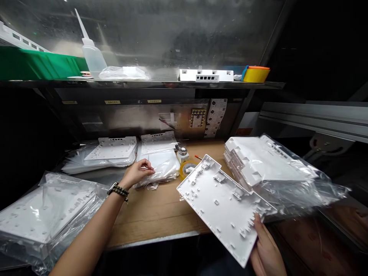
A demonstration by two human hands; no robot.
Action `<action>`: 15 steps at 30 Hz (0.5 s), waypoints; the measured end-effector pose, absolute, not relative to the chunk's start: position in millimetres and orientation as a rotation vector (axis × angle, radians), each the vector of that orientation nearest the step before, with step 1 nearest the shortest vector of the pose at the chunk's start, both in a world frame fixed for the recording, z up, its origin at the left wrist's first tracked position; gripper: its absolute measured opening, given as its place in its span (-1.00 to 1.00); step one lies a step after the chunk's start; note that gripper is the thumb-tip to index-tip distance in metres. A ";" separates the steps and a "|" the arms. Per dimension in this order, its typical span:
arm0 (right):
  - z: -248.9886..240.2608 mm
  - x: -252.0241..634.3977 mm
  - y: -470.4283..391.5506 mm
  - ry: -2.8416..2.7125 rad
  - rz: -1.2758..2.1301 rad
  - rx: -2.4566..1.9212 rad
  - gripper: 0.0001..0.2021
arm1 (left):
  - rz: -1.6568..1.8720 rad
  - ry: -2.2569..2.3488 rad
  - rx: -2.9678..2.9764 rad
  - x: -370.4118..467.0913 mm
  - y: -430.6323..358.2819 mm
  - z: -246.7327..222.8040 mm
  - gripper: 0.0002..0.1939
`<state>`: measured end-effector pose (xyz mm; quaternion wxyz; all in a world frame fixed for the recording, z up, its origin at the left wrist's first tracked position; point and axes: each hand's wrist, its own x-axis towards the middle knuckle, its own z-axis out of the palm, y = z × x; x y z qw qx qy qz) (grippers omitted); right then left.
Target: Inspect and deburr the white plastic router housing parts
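My right hand (267, 247) grips a white plastic housing (221, 207) by its lower right corner. The housing is tilted over the table's front edge, its inner side with small posts and clips facing me. Over a pile of clear plastic bags (163, 165) at the middle of the table, my left hand (139, 172) has its fingers pinched at the top bag's near left edge. Another white plastic piece (158, 142) lies at the back of that pile. The left wrist wears a beaded bracelet and a watch.
Bagged white housings are stacked at the right (258, 157) and lie at the left (46, 214). A tape roll (184, 168) and a pump bottle (183, 154) stand mid-table. Above, a shelf (161, 84) carries a squeeze bottle (93, 57) and a green bin (40, 63).
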<state>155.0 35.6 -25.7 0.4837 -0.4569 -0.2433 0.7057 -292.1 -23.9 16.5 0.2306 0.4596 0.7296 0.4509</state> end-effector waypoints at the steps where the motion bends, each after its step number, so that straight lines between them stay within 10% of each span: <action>1: -23.4 147.7 32.6 -0.623 1.676 -1.111 -0.21 | 1.232 2.005 1.279 -292.2 -20.0 17.7 -0.51; 15: -0.8 15.4 0.8 -1.570 1.205 -0.775 -0.44 | 0.892 2.264 1.755 -282.0 -6.2 8.0 -0.77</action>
